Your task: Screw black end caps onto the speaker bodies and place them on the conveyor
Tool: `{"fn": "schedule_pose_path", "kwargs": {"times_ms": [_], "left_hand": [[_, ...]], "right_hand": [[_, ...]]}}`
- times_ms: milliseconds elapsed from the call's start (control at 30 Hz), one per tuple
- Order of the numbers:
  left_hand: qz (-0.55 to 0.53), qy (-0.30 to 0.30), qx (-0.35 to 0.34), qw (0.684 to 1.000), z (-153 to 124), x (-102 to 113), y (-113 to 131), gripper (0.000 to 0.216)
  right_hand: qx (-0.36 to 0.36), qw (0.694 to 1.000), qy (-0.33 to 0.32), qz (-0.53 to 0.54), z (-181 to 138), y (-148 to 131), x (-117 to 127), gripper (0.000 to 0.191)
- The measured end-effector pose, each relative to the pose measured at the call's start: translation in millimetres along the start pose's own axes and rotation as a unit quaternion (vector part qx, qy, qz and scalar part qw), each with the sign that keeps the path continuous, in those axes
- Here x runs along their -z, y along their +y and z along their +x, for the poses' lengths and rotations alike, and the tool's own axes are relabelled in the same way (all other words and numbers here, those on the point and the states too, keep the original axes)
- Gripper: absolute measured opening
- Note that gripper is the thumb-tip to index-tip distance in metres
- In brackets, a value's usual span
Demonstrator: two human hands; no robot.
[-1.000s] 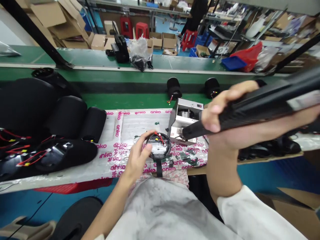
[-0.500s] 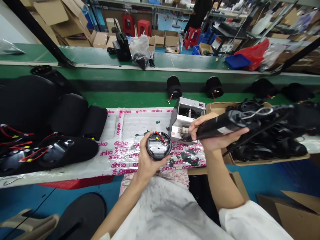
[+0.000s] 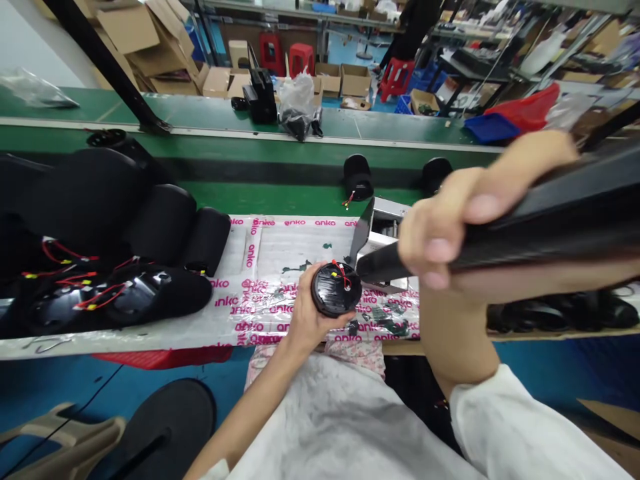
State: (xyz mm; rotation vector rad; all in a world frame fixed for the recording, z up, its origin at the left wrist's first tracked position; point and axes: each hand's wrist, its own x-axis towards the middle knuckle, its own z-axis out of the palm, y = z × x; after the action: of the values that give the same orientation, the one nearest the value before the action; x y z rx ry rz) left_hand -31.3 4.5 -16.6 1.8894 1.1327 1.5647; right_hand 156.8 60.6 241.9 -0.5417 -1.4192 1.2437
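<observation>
- Head view, left hand: the left hand [image 3: 311, 308] is clamped round the near-left side of a round black unit [image 3: 336, 299], thumb along its lower edge. The unit sits low in front of the person, over printed wrap [image 3: 283, 241] that covers part of the tabletop [image 3: 260, 197]; whether it touches the wrap cannot be told.
- Its face is turned up; red wires [image 3: 345, 275] and a yellow connector [image 3: 334, 274] show near the far edge.
- Head view, right hand: the right hand [image 3: 450, 223] is closed round a long dark tool [image 3: 540, 230], large and blurred near the lens. The narrow end lies just beside the unit's right rim; contact cannot be told.
- Surroundings: a silver metal box [image 3: 384, 240] stands behind that narrow end, partly hidden; black cylinders [image 3: 206, 241] lie to the left.
- Handling note (judgement): the grip on the unit looks sound — thumb and fingers on the rim, face exposed. A steady, level hold matters most.
- Wires best lie clear of the tool's end; a snag or pinch seems the main risk.
- A long tool likely wanders at the tip — small, slow corrections suit it, aligned before any pressure.
</observation>
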Motion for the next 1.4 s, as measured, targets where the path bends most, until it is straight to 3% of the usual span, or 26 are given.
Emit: {"fn": "schedule_pose_path", "kwargs": {"times_ms": [100, 167, 333, 500, 700, 800, 900, 1100, 1267, 1400], "left_hand": [[-0.022, -0.005, 0.018, 1.000, 0, 0, 0, 0.103], [-0.032, -0.003, 0.027, 0.999, -1, 0, 0, 0.107], [-0.021, -0.010, 0.028, 0.999, 0, 0, 2, 0.108], [-0.023, -0.005, 0.023, 0.999, 1, 0, 4, 0.104], [-0.027, -0.018, 0.060, 0.998, -3, 1, 5, 0.106], [-0.039, -0.027, 0.091, 0.995, -5, 2, 4, 0.108], [-0.040, -0.031, 0.098, 0.994, -6, 1, 4, 0.107], [-0.032, -0.031, 0.093, 0.995, -8, 0, 3, 0.103], [-0.030, -0.031, 0.109, 0.993, -10, 1, 1, 0.105], [-0.061, -0.020, 0.093, 0.994, -9, -1, 0, 0.102]], "right_hand": [[0.015, 0.999, -0.002, -0.037, 14, 15, -39, 0.052], [0.013, 1.000, 0.015, -0.019, 18, 24, -52, 0.063], [0.025, 0.999, 0.019, -0.037, 16, 41, -49, 0.100], [0.051, 0.998, 0.040, 0.010, 18, 52, -45, 0.084], [-0.011, 0.994, -0.062, 0.089, 23, 65, -48, 0.083], [-0.006, 0.985, -0.105, 0.135, 27, 74, -53, 0.089], [-0.029, 0.986, -0.114, 0.120, 31, 76, -58, 0.088], [-0.078, 0.991, -0.081, 0.077, 31, 70, -61, 0.089], [-0.017, 0.995, -0.062, 0.071, 25, 67, -60, 0.087], [0.030, 0.997, 0.053, 0.051, 9, 40, -40, 0.081]]}}
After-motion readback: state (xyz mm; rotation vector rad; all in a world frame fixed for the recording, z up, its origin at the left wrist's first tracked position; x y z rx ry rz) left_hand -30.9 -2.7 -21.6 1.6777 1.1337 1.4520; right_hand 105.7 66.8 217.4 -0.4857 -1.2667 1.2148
